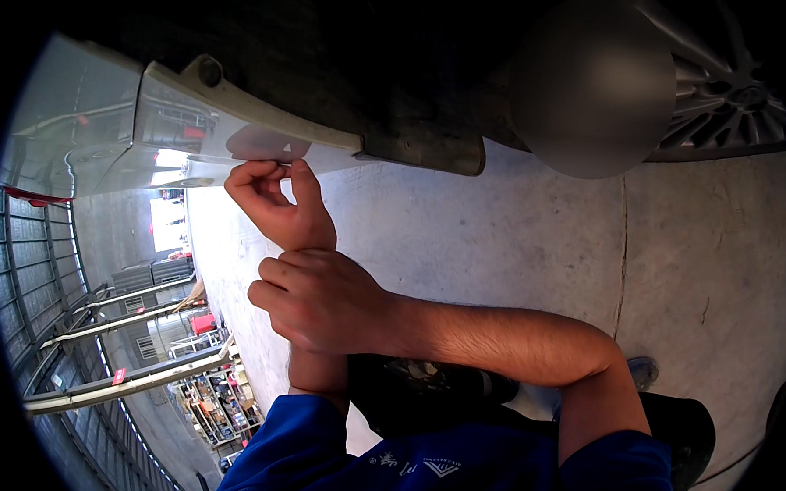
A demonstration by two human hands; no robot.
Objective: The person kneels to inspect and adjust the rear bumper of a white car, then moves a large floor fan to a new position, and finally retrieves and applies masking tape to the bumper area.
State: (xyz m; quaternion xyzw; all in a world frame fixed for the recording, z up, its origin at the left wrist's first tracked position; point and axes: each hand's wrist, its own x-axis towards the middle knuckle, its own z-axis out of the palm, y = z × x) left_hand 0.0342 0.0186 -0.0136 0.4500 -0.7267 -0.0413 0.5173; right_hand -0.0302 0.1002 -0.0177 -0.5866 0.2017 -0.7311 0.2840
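My left hand (pixel 282 207) is raised to the lower edge of a glossy light-coloured car body panel (pixel 171 113). Its thumb and fingertips are pinched together there; whatever they hold, if anything, is too small to make out. Just above the fingertips, the panel shows a darker grey rounded patch (pixel 255 140) with a small pale triangle at its side. My right hand (pixel 325 300) crosses over and is closed around my left wrist, hiding part of that forearm.
The car's dark underside and a mud flap (pixel 432 151) lie above the hands. A spoked wheel (pixel 724 93) is at upper right, beside a blurred round area. Concrete floor (pixel 499 224) spreads below. Farther off at left stand shelves (pixel 219 405) with mixed items.
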